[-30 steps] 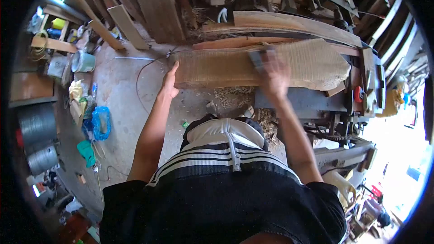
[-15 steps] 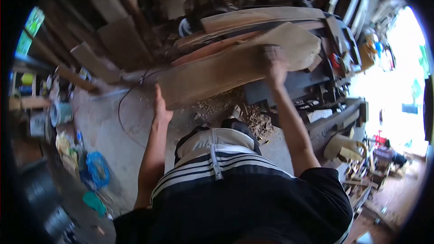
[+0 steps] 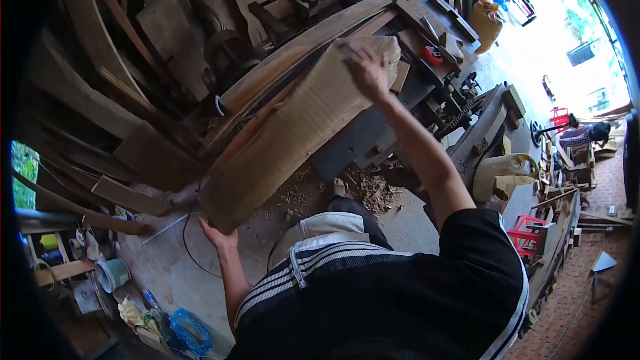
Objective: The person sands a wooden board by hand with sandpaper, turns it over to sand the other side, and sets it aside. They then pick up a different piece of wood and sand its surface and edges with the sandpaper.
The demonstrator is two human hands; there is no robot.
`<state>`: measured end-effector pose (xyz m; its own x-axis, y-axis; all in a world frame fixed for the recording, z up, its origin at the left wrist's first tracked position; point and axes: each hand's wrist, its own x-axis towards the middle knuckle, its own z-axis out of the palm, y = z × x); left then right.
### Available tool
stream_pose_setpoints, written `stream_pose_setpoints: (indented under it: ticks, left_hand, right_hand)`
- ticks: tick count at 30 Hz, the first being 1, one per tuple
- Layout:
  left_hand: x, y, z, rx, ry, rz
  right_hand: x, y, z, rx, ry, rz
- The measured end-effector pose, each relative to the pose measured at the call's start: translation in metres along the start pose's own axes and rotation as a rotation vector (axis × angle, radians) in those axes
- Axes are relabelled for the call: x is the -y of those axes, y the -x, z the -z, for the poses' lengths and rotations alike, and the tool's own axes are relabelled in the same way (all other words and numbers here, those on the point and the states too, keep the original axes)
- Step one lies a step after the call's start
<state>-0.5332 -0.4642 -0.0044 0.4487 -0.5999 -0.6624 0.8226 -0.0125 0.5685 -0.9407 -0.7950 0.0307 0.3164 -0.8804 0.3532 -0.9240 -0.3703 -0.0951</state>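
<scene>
A long, wide wooden board [image 3: 293, 123] with a rough right end lies slanted over a dark metal machine table [image 3: 343, 153]. My left hand [image 3: 219, 235] is at the board's lower left end, its thumb apart on the near side and its other fingers hidden beneath the wood. Near the upper right end, my right hand [image 3: 367, 70] rests on or just over the top face, fingers spread and somewhat blurred. Wood shavings [image 3: 377, 190] lie on the floor beneath the board, in front of my body.
Planks [image 3: 127, 93] lean at the left. Several curved boards [image 3: 307, 43] lie behind the machine. At the lower left are a bucket [image 3: 112, 275] and a blue plastic bag [image 3: 190, 330]. A cut container [image 3: 503, 175] and red stool [image 3: 527, 235] stand at the right.
The board has turned, its left end now lower and nearer my body. My left hand has moved down with that end. My right hand has shifted left in view with its fingers spread.
</scene>
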Motion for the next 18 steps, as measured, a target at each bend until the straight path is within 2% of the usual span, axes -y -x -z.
stream_pose_setpoints:
  ticks: [1, 2, 4, 5, 8, 10, 11, 12, 14, 16, 18]
  left_hand:
    - [0.003, -0.001, 0.004, -0.084, 0.050, 0.000]
    - [0.009, -0.009, 0.016, -0.082, 0.039, -0.001]
    - [0.019, -0.020, 0.028, -0.211, 0.170, -0.013]
    - [0.021, -0.014, 0.025, -0.207, 0.158, -0.014]
    - [0.034, -0.004, 0.023, -0.219, 0.259, -0.013]
    - [0.046, -0.015, 0.045, -0.199, 0.212, -0.071]
    - [0.052, -0.013, 0.042, -0.310, 0.147, -0.056]
    - [0.057, -0.014, 0.046, -0.308, 0.142, -0.055]
    - [0.069, -0.018, 0.065, -0.320, 0.189, 0.123]
    - [0.087, -0.011, 0.072, -0.304, 0.210, 0.187]
    - [0.101, -0.006, 0.075, -0.287, 0.226, 0.256]
  right_hand:
    - [-0.018, -0.013, 0.010, -0.019, -0.003, -0.110]
    - [-0.033, -0.024, 0.017, -0.036, -0.006, -0.221]
    - [-0.057, -0.034, 0.012, -0.060, -0.030, -0.374]
    - [-0.063, -0.030, 0.010, -0.035, -0.099, -0.402]
    - [-0.047, 0.009, -0.004, -0.136, -0.027, -0.273]
    - [-0.011, 0.054, 0.014, -0.220, -0.201, -0.165]
    - [0.003, 0.082, 0.023, -0.168, -0.334, -0.103]
    - [0.017, 0.109, 0.032, -0.190, -0.514, -0.053]
    - [0.046, 0.165, 0.062, -0.004, -0.720, -0.097]
    - [0.043, 0.227, 0.043, 0.547, -0.945, -0.099]
    - [0.035, 0.264, 0.037, 0.862, -1.252, -0.426]
